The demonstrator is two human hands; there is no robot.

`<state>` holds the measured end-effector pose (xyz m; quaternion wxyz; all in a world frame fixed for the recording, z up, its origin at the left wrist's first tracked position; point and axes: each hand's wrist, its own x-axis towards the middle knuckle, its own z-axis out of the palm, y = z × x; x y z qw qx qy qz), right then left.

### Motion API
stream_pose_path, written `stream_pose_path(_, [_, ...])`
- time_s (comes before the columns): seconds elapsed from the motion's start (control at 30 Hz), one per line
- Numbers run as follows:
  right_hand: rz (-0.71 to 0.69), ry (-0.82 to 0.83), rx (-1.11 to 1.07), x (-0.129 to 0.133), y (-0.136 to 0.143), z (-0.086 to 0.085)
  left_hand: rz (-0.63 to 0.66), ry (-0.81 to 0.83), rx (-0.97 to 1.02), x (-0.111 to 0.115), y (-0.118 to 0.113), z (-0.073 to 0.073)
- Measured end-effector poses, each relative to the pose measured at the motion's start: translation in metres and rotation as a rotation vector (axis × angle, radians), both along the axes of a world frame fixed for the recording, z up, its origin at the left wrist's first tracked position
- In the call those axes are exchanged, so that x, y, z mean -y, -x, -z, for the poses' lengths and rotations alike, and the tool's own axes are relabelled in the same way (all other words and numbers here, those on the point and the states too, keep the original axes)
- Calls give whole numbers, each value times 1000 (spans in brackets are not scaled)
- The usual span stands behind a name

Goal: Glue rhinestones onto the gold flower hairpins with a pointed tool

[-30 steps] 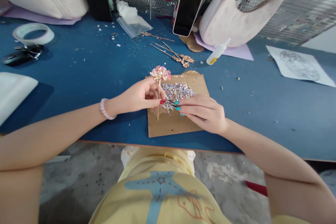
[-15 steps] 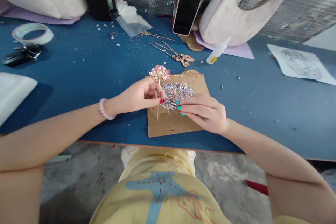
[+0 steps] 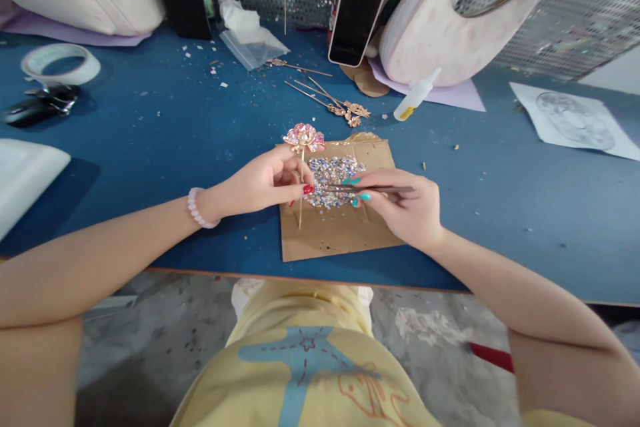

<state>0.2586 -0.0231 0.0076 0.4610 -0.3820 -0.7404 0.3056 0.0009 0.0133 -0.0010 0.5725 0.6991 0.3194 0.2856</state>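
My left hand point(image 3: 277, 180) is closed around the thin gold stem of a flower hairpin point(image 3: 303, 137). Its pink jewelled bloom with a pearly centre stands above my fingers, and the stem reaches down over the cardboard point(image 3: 320, 240). My right hand point(image 3: 400, 203) pinches a pair of metal tweezers point(image 3: 385, 189), held nearly level with the tips pointing left. Those tips are over the pile of small glittering rhinestones point(image 3: 333, 170) on the cardboard; whether they grip a stone is too small to tell.
Several gold hairpins point(image 3: 345, 107) lie behind the cardboard, near a small glue bottle point(image 3: 417, 97). A phone point(image 3: 361, 7) leans at the back beside a white bag point(image 3: 425, 33). At left are a tape roll point(image 3: 60, 65) and a black tool point(image 3: 40, 105). A printed sheet point(image 3: 575, 121) lies right.
My right hand has turned and shifted slightly right, so the tweezers now lie level and more of them shows. My left hand and the hairpin have hardly moved.
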Motion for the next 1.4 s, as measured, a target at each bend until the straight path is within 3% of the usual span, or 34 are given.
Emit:
stream_pose_path(0.1, [39,155,-129,-3,2,0,-12,14,-3,0,-1,-1])
stream_pose_path(0.4, [17,237,-140,-1,5,-2,8,8,-30,0,-2,-3])
stream_pose_path(0.7, [-63,122,-47,-1,4,0,-2,3,-24,1,-2,-4])
stream_pose_path(1.4, [-59,95,12,0,5,0,10,-56,-30,0,-1,0])
